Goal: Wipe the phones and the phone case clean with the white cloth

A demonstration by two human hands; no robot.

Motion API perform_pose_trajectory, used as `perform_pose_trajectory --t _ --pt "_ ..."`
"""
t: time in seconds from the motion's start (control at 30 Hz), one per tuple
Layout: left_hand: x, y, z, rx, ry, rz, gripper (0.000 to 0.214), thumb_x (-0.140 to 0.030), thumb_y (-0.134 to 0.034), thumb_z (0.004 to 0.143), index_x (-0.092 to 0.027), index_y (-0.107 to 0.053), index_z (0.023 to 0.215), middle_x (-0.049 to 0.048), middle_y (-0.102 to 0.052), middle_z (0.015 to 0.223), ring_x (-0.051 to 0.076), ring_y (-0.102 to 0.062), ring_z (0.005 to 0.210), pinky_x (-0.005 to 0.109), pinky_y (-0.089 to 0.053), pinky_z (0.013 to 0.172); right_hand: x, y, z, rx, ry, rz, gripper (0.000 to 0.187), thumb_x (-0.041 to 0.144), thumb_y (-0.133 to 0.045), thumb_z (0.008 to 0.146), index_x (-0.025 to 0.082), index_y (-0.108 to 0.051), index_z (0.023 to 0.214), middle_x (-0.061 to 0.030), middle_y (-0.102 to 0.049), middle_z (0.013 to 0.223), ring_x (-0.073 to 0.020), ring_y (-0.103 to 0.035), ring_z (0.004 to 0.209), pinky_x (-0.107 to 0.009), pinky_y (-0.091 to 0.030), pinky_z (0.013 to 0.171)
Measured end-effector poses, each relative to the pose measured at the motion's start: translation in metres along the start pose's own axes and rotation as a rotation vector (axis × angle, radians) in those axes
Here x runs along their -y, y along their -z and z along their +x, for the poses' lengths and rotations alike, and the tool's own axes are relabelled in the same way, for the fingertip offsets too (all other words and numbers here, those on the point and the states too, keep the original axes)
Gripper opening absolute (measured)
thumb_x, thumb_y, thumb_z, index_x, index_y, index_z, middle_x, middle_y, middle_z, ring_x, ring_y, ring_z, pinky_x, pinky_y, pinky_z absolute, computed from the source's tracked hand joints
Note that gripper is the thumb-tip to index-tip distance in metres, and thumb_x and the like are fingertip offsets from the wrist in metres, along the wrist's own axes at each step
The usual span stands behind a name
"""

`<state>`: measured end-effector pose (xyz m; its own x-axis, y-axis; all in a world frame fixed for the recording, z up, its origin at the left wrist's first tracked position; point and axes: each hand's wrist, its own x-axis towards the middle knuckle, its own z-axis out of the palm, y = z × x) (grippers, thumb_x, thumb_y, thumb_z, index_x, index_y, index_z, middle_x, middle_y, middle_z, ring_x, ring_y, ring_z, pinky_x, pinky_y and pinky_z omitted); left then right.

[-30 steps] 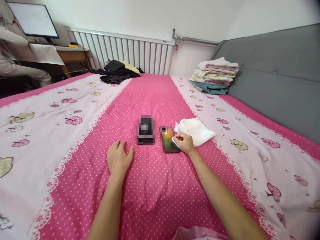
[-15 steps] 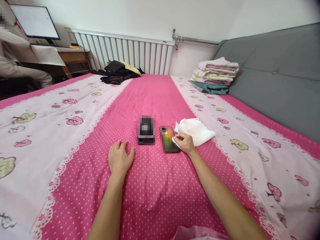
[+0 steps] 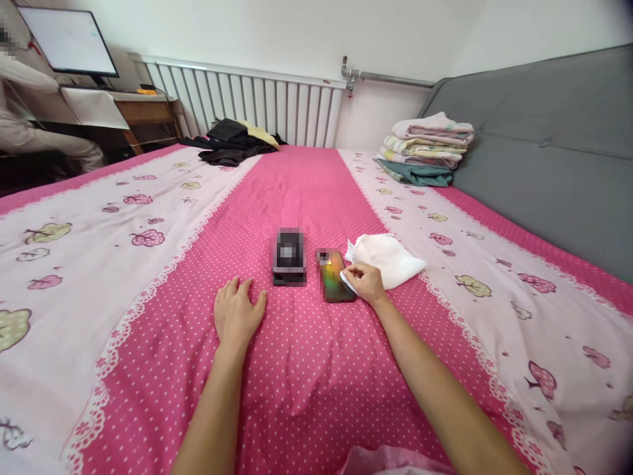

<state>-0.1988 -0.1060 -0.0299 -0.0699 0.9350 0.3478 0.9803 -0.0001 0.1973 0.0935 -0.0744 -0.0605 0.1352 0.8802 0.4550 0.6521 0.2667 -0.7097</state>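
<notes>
A smartphone (image 3: 338, 280) with a shiny gold-green back lies on the pink dotted bedspread, its camera corner at the far left. My right hand (image 3: 364, 282) is closed in a pinch at the phone's right side, holding a small folded white tissue (image 3: 347, 281) against or just over its back. Behind that hand a larger crumpled white cloth or bag (image 3: 386, 258) rests on the bed. My left hand (image 3: 238, 310) lies palm down on the bedspread, fingers spread, with nothing in it. Ahead of it to the right sits a dark boxy object (image 3: 289, 257), blurred by pixelation.
Folded bedding (image 3: 426, 148) is stacked at the back right by the grey headboard (image 3: 544, 145). Dark clothes (image 3: 230, 142) lie at the bed's far edge near the white radiator (image 3: 247, 99). A person (image 3: 44, 135) sits at a desk with a monitor (image 3: 69, 43), far left.
</notes>
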Motion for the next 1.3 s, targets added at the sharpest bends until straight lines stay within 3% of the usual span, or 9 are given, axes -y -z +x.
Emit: perform_pose_trajectory --t 0.6,0.97,1.3 --pt "-0.001 0.000 0.000 0.006 -0.006 0.006 0.051 -0.044 -0.042 0.082 -0.012 -0.060 0.117 0.0168 -0.054 0.127 0.030 -0.048 0.118 0.040 -0.032 0.103 0.001 0.000 0.000 0.000 0.005 0.007 0.020 0.033 -0.056 0.070 0.016 -0.068 0.066 -0.0015 -0.061 0.057 -0.0124 -0.049 0.050 -0.024 -0.040 0.051" --pt "-0.011 -0.006 -0.007 0.087 -0.293 -0.071 0.051 -0.044 -0.039 0.088 -0.012 -0.052 0.126 0.0155 -0.050 0.132 0.028 -0.047 0.119 0.042 -0.034 0.102 -0.002 -0.001 0.000 -0.017 0.012 0.010 0.021 0.033 -0.057 0.069 0.016 -0.068 0.064 -0.0016 -0.062 0.057 -0.0117 -0.049 0.049 -0.024 -0.040 0.051" --pt "-0.017 -0.007 -0.010 0.113 -0.402 -0.101 0.048 -0.044 -0.038 0.089 -0.016 -0.055 0.124 0.0137 -0.048 0.135 0.026 -0.047 0.122 0.040 -0.035 0.103 0.001 0.001 0.000 -0.024 0.017 0.011 0.021 0.033 -0.058 0.068 0.016 -0.068 0.063 -0.0009 -0.060 0.054 -0.0109 -0.048 0.046 -0.023 -0.039 0.048"
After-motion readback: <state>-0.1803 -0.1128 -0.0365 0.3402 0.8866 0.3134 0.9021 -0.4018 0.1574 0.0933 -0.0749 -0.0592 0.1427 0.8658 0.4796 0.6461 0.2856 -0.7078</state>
